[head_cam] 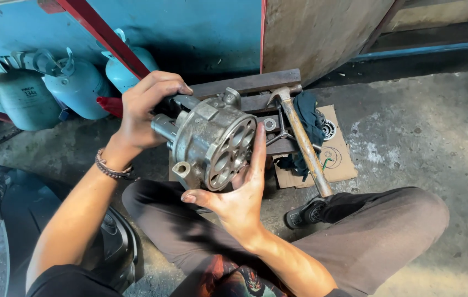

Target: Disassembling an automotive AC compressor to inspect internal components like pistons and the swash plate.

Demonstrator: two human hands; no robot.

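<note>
- Far left, pale blue gas tanks [52, 88] stand by a blue wall.
- The left hand [143, 110] has its grip closed around the back of a grey metal pump body [212, 140], fingers curled over the top.
- The pump body is held up over the person's lap, with its round holes facing right.
- The right hand [239, 190] is open and flat, pressing on the face with the holes.
- To the right, a hammer [302, 137] and a dark rag [311, 124] lie on cardboard [344, 159] on the floor.
- It looks like the part is being checked; turning it needs a firm hold, since it looks heavy.
</note>
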